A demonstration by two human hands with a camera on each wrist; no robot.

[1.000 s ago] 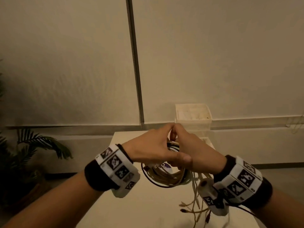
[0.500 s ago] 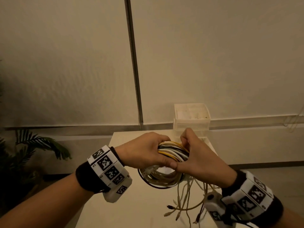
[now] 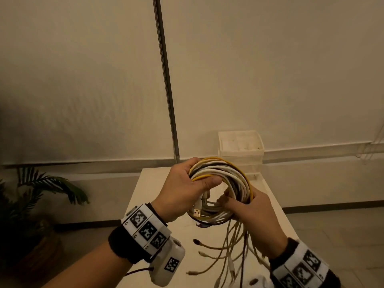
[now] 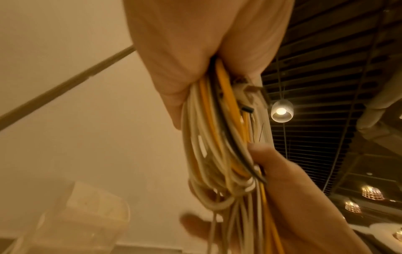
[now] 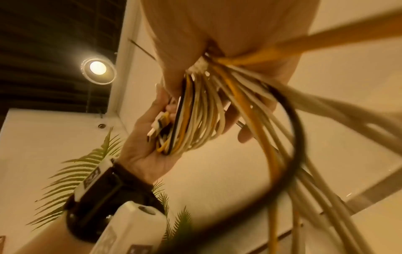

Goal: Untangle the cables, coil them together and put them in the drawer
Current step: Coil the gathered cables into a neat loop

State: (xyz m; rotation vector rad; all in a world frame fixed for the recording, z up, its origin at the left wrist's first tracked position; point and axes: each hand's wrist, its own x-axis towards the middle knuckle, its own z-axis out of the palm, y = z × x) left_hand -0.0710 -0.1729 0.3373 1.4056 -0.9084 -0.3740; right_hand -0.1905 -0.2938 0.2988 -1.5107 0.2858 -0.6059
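With the left hand (image 3: 185, 192) clamping the coil (image 3: 226, 173) and the right hand (image 3: 251, 213) gripping its lower side, wind the dangling tails (image 3: 228, 254) in evenly above the table (image 3: 145, 196)

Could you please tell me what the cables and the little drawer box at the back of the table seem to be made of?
Cables: smooth rubbery plastic sheathing, white, yellow and black, judging by the soft bends; one plug looks like shiny metal. Drawer box: probably translucent whitish plastic, since it looks milky and lets some light through. Table: matte, pale surface; material unclear.
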